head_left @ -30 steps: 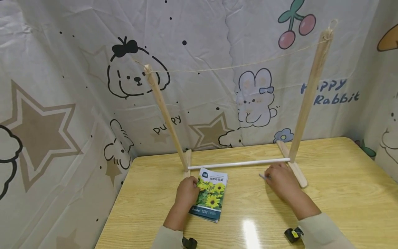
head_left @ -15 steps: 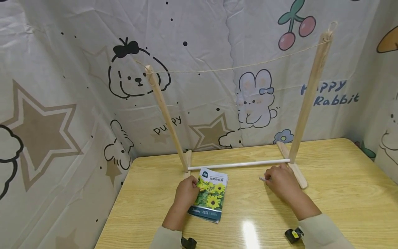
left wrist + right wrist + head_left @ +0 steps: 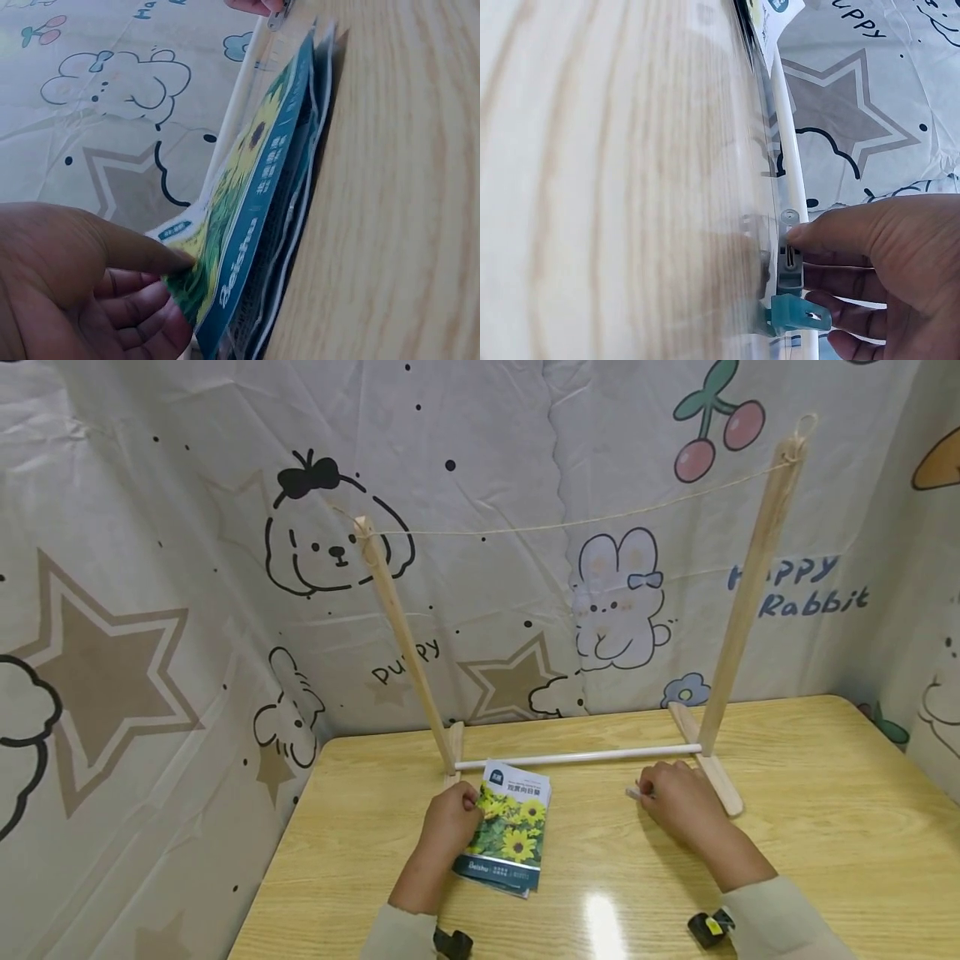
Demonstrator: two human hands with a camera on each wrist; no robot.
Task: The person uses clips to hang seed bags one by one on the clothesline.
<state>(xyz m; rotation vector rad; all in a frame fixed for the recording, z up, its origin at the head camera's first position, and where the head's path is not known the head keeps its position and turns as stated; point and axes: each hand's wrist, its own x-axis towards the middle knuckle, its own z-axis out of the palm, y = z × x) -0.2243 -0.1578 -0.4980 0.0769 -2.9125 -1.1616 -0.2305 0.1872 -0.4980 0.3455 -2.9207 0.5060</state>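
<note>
A small stack of seed packets point(image 3: 517, 835), printed with yellow sunflowers, lies on the table near the frame's left foot. My left hand point(image 3: 450, 821) pinches the left edge of the top packet, and in the left wrist view the thumb lies on its printed face with the fingers behind. The packet's lower part stands a little apart from those beneath. My right hand point(image 3: 681, 802) holds a small grey clip point(image 3: 790, 255) between thumb and fingers, just above the table near the right foot. A teal slotted piece point(image 3: 795, 313) shows against the same fingers; whether it joins the grey clip, I cannot tell.
Two wooden posts point(image 3: 408, 647) on flat feet stand on the table point(image 3: 360, 827), joined by a white rod point(image 3: 577, 757) low down. A thin string point(image 3: 562, 524) runs between their tops. A patterned cloth point(image 3: 487, 452) hangs close behind.
The top packet's lower edge has shifted slightly to the right over those under it. The grey clip has turned a little in my right hand. Both hands stay almost in place.
</note>
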